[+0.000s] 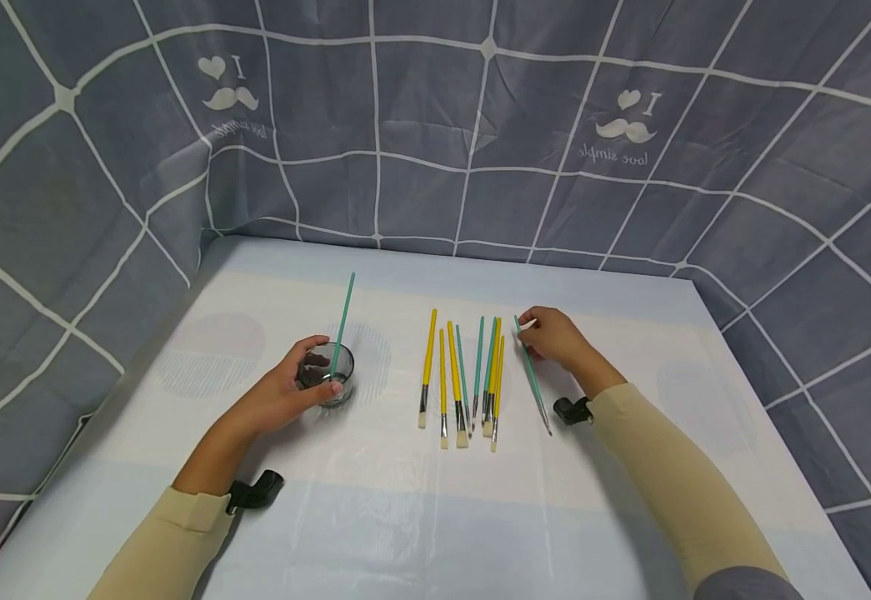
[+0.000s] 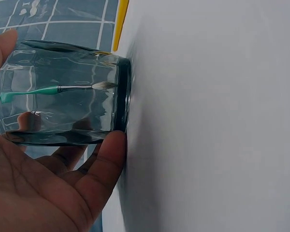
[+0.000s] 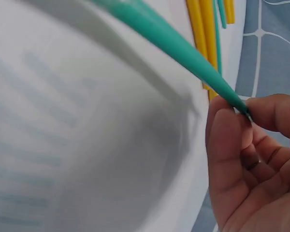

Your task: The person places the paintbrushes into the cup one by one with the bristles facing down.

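Note:
My left hand (image 1: 296,379) grips a clear drinking glass (image 2: 67,118) that stands on the table, thumb on one side and fingers round the other. Inside the glass leans a green paintbrush (image 1: 343,315), its pale bristles down near the base in the left wrist view. My right hand (image 1: 555,340) pinches another green paintbrush (image 3: 183,55) by the thin end of its handle. That brush slants down toward me, and the right wrist view shows its shadow on the tabletop. Left of the right hand lies a row of yellow paintbrushes (image 1: 430,350) and green paintbrushes (image 1: 478,358), bristles toward me.
The white table (image 1: 420,533) bears faint printed circles and stripes. Grey curtains (image 1: 435,108) with white grid lines hang behind it and at both sides. A black wrist camera (image 1: 255,492) is on the left wrist, another black camera (image 1: 573,410) on the right.

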Motion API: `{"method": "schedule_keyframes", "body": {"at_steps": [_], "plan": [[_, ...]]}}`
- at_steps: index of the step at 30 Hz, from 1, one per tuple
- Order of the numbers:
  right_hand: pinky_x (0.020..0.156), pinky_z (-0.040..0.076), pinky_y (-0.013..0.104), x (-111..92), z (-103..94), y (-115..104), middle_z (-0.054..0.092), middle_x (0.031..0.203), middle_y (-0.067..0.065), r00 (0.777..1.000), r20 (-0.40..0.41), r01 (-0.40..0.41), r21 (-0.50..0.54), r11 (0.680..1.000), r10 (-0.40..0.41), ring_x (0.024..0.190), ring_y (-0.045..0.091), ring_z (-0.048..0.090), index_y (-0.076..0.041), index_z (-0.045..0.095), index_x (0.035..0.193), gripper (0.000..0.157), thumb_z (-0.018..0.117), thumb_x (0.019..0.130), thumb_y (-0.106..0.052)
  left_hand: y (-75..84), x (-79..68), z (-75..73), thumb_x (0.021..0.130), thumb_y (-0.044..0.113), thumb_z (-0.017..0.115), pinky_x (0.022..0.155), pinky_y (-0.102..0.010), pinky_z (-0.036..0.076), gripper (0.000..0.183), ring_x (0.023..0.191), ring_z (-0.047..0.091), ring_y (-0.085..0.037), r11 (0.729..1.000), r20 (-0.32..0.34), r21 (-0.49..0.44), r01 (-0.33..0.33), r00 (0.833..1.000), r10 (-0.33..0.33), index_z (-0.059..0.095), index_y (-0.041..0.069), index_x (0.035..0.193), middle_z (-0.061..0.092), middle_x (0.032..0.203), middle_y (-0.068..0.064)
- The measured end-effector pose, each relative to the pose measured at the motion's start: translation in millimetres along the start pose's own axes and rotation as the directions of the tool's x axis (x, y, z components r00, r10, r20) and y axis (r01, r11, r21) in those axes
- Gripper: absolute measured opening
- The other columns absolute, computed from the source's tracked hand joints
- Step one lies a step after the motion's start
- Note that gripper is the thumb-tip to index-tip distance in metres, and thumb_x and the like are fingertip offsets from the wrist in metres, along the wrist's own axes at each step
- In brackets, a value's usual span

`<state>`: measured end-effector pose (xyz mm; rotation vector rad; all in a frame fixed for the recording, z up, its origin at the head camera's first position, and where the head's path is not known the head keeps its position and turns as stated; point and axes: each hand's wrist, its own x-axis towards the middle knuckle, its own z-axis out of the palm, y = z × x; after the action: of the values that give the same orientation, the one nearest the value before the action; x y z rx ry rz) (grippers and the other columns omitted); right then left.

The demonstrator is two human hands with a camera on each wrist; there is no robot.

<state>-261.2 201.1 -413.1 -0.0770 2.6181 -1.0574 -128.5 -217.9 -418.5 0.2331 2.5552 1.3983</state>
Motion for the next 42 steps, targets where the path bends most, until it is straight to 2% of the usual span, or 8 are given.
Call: {"method": "schedule_keyframes", "body": {"at_steps": [6, 11, 17, 26, 33, 42], "plan": [[0.072, 0.056, 0.039, -1.0, -0.7, -7.8, 0.059, 0.099, 0.016, 0.999, 0.002, 0.047, 0.093, 0.995, -0.047, 0.078, 0.026, 0.063, -0.001, 0.053, 0.131, 0.032, 0.055, 0.102, -0.013, -0.8, 0.8, 0.1, 0.093, 0.038, 0.069, 0.097, -0.056, 0.040, 0.078, 0.129, 0.046, -0.037, 1.000, 0.000, -0.006, -0.003, 1.000, 0.003, 0.024, 0.018, 0.154, 0.051, 0.137, -0.021], [0.074, 0.056, 0.042, -3.9, -0.3, -16.8, 0.058, 0.097, 0.016, 0.996, -0.007, 0.091, 0.130, 0.987, -0.091, 0.079, 0.027, 0.063, 0.000, 0.051, 0.133, 0.034, 0.055, 0.102, -0.012, -0.4, 0.9, -0.1, 0.094, 0.039, 0.069, 0.098, -0.057, 0.039, 0.078, 0.130, 0.045, -0.038, 1.000, 0.002, -0.001, -0.002, 1.000, 0.002, 0.023, 0.018, 0.154, 0.050, 0.139, -0.021], [0.074, 0.056, 0.040, -3.2, 2.6, -23.9, 0.057, 0.100, 0.016, 0.992, -0.018, 0.128, 0.191, 0.973, -0.127, 0.085, 0.028, 0.063, 0.000, 0.050, 0.135, 0.036, 0.056, 0.101, -0.013, 1.0, 2.3, -0.4, 0.094, 0.039, 0.069, 0.097, -0.057, 0.039, 0.078, 0.129, 0.046, -0.038, 1.000, -0.003, 0.011, 0.006, 1.000, -0.006, 0.024, 0.018, 0.154, 0.050, 0.138, -0.021], [0.072, 0.056, 0.039, -2.2, 9.0, -33.6, 0.052, 0.096, 0.013, 0.988, -0.039, 0.155, 0.271, 0.950, -0.151, 0.086, 0.029, 0.061, -0.002, 0.050, 0.133, 0.035, 0.057, 0.101, -0.014, 3.3, 1.9, 0.7, 0.094, 0.041, 0.068, 0.096, -0.057, 0.040, 0.079, 0.129, 0.045, -0.040, 0.999, -0.003, 0.030, 0.021, 1.000, -0.021, 0.023, 0.018, 0.154, 0.049, 0.140, -0.021], [0.078, 0.054, 0.050, 3.2, 14.3, -46.2, 0.052, 0.098, 0.014, 0.980, -0.048, 0.197, 0.348, 0.917, -0.193, 0.089, 0.034, 0.062, -0.002, 0.050, 0.130, 0.032, 0.057, 0.101, -0.014, 1.5, 1.7, -0.5, 0.094, 0.039, 0.069, 0.097, -0.057, 0.039, 0.078, 0.130, 0.046, -0.039, 1.000, -0.014, 0.018, 0.010, 1.000, -0.010, 0.023, 0.017, 0.153, 0.051, 0.139, -0.022], [0.080, 0.053, 0.054, 6.7, 23.5, -57.5, 0.053, 0.099, 0.013, 0.977, -0.070, 0.210, 0.432, 0.877, -0.199, 0.084, 0.028, 0.060, -0.002, 0.049, 0.131, 0.033, 0.056, 0.101, -0.014, 2.2, 0.9, 1.4, 0.094, 0.036, 0.069, 0.096, -0.055, 0.040, 0.076, 0.129, 0.047, -0.039, 1.000, -0.007, 0.004, -0.009, 1.000, 0.009, 0.024, 0.016, 0.153, 0.052, 0.136, -0.022]]}}
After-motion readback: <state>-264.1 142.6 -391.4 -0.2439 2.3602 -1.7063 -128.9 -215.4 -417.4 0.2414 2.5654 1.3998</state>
